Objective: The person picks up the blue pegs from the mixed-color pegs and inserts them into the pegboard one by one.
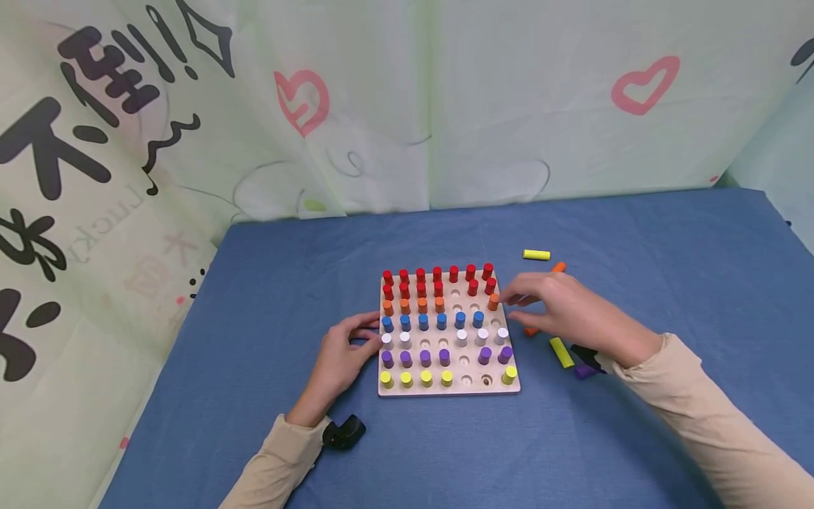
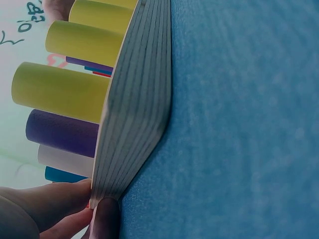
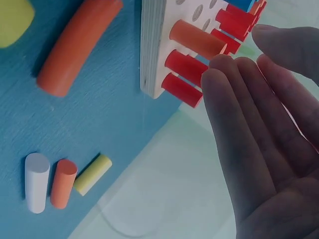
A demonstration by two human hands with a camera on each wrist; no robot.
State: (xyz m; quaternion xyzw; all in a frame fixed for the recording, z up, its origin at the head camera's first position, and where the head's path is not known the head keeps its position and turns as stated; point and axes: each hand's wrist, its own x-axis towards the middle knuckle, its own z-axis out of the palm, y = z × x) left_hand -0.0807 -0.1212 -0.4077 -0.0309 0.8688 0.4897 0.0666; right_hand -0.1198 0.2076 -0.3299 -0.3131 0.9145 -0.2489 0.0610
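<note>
A square wooden pegboard (image 1: 449, 395) lies on the table, with rows of red, orange, blue, white, purple and yellow pegs and some bare holes. At its left edge is my left hand (image 1: 340, 357), thumb and fingers pinching the board's side. Beside the right edge hovers my right hand (image 1: 550, 304), fingers fairly straight, thumb apart, nothing held. Its fingertips are close to an upright orange peg (image 3: 197, 39) at the right end of the orange row; whether they touch it I cannot tell. Red pegs (image 3: 182, 89) stand beside that one.
Loose pegs lie right of the board: a yellow peg (image 1: 536, 254) farther back, an orange peg (image 1: 531, 331), a second yellow peg (image 1: 562, 352) and a purple peg (image 1: 585, 371) partly hidden by the right wrist. A white peg (image 3: 37, 181) shows in the right wrist view. Blue cloth (image 1: 286, 283) covers the table.
</note>
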